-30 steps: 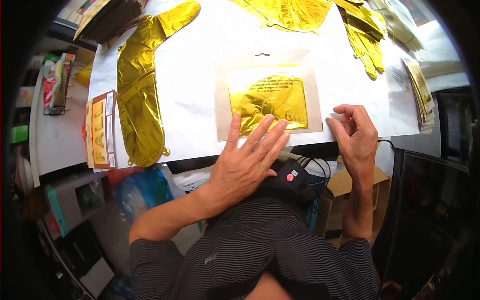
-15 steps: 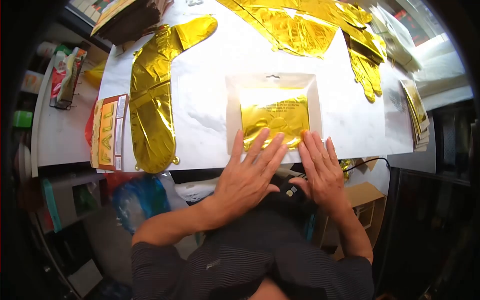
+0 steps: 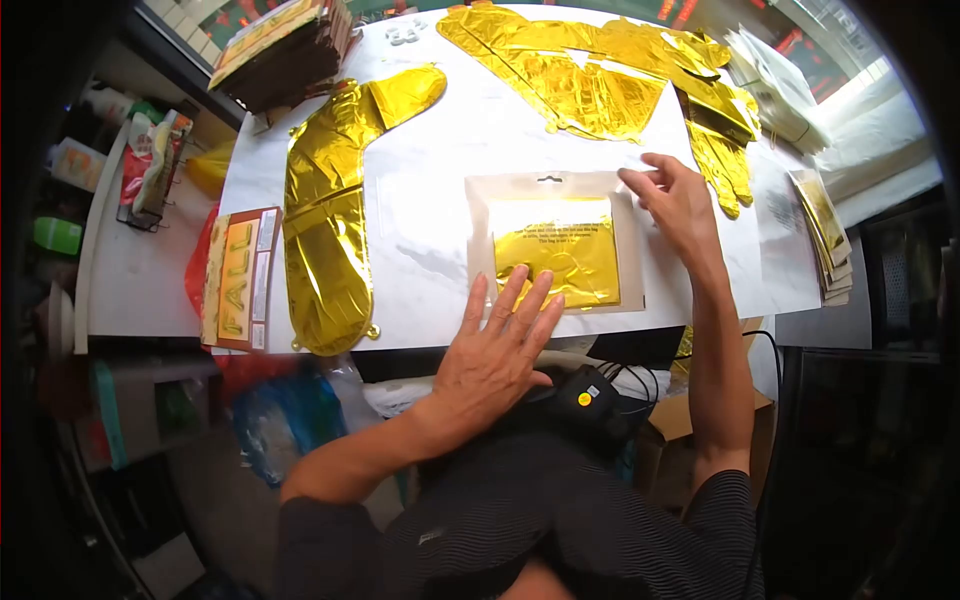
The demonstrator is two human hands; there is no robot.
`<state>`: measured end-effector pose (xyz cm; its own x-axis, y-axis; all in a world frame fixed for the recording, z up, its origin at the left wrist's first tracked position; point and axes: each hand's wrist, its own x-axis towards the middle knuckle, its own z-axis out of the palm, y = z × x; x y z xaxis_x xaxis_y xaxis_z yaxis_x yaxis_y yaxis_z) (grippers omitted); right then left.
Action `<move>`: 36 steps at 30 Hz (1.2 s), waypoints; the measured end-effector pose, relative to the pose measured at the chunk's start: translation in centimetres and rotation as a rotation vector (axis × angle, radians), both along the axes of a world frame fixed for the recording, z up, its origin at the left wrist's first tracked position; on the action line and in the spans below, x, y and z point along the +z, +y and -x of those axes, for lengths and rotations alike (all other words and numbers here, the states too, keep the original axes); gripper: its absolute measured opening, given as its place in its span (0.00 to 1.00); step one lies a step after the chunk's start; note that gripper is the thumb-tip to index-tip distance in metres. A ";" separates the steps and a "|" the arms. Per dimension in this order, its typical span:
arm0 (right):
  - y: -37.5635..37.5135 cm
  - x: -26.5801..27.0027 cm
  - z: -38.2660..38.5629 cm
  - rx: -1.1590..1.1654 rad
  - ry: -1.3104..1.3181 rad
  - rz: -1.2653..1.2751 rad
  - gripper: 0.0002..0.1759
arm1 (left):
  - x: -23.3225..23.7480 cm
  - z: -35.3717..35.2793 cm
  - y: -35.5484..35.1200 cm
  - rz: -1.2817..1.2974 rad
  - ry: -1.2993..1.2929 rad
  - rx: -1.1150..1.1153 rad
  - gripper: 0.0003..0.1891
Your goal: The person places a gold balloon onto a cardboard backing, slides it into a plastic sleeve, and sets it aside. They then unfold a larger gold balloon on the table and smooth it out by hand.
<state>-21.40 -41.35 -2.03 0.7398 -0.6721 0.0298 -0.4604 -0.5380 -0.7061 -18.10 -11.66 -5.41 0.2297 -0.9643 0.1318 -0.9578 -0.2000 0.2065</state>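
Note:
In front of me lies a clear plastic packet [image 3: 555, 250] with a hang hole at its top and a folded gold foil balloon inside. My left hand [image 3: 492, 350] rests on the packet's lower edge, fingers spread and flat. Beside the packet's upper right corner is my right hand [image 3: 680, 200], its fingers bent and a little apart. Nothing shows between them. A long gold foil balloon [image 3: 328, 215], flat and bent at the top, is on the left of the table. More flat gold foil balloons [image 3: 570, 75] are spread along the far side.
A card marked FALL [image 3: 237, 280] sits at the table's left edge. Behind it rises a stack of similar cards [image 3: 285, 50]. Packets [image 3: 822, 235] are piled at the right edge, with white plastic bags [image 3: 770, 85] farther back. An open cardboard box [image 3: 670, 440] stands below the table.
My right hand has lifted off the packet's lower edge and moved up to its upper right corner. My left hand stays flat on the packet. The camera view has shifted slightly.

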 end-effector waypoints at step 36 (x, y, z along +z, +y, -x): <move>0.5 1.9 7.4 0.180 -0.480 -0.508 0.32 | 5.3 -11.7 -6.2 0.751 1.364 0.345 0.12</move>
<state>-28.84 -40.87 -0.18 0.8244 -0.5579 0.0955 0.0283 -0.1279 -0.9914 -6.39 -17.87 -0.06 0.7516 -0.6574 0.0541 0.0864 0.1794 0.9800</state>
